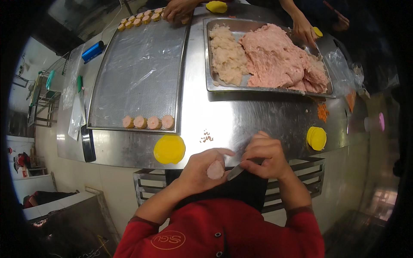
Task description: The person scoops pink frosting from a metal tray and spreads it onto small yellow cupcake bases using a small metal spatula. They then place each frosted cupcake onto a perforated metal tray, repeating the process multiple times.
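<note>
Cupped in my left hand [196,169] is a small dumpling [215,170], its pale pink filling facing up; the fingers hide its sides. My right hand [266,154] grips a flat metal spatula [235,173], whose blade points at the left hand beside the dumpling. Just left of my hands lies a stack of round yellow wrappers [169,149] at the table's near edge. Another yellow stack [316,138] lies to the right. Ahead stands a steel pan [271,89] holding pink minced filling [274,58] and a paler chopped mass [228,54].
A film-lined perforated tray [138,71] carries dumplings [154,122] at its near and far ends. Another person's hand [179,11] is at its far end; a hand [304,30] reaches into the pan. A green-handled knife [80,93] lies left; orange bits [322,113] lie right.
</note>
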The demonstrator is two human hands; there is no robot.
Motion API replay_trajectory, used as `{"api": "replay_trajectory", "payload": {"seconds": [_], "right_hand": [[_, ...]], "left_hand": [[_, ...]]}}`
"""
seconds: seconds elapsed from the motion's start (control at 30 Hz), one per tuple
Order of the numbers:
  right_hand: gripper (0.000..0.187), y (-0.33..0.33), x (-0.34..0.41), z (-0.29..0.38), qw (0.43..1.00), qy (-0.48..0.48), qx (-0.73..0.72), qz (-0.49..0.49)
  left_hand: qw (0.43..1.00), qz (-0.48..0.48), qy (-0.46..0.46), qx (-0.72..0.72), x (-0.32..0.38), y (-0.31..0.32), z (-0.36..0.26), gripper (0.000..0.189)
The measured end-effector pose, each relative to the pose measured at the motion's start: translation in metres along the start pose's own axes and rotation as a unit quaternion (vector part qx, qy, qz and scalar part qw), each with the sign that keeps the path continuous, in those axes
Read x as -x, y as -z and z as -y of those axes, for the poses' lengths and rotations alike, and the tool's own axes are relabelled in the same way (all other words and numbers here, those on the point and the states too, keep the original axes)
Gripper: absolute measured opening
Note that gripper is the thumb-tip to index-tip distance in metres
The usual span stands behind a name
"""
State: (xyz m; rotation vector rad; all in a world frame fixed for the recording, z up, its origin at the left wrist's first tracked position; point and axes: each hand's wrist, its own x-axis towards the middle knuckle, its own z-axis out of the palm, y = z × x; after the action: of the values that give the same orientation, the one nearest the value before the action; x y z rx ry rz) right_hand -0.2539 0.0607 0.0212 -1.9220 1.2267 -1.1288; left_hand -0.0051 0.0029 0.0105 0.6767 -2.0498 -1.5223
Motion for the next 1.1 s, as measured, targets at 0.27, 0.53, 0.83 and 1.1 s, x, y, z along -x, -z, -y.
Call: {"api": "replay_trajectory", "payload": {"seconds": [0.27,0.53,0.83,1.1], "right_hand": [[0.018,-0.017,-0.013,-0.005,0.997,0.040,0.062,-0.002],[0.020,-0.018,-0.010,-0.005,0.996,0.036,0.075,-0.013],[0.017,-0.039,-0.003,-0.017,0.996,-0.024,0.065,-0.054],[0.016,-0.061,-0.006,-0.049,0.971,-0.136,0.154,-0.122]], "left_hand": [[0.997,-0.014,0.044,-0.055,0.008,-0.003,-0.008,0.019],[0.997,-0.027,0.035,-0.069,0.004,-0.007,-0.005,0.019],[0.989,-0.040,0.101,-0.100,0.014,-0.003,0.008,0.025],[0.989,-0.114,0.087,-0.032,0.047,0.016,0.035,0.031]]}}
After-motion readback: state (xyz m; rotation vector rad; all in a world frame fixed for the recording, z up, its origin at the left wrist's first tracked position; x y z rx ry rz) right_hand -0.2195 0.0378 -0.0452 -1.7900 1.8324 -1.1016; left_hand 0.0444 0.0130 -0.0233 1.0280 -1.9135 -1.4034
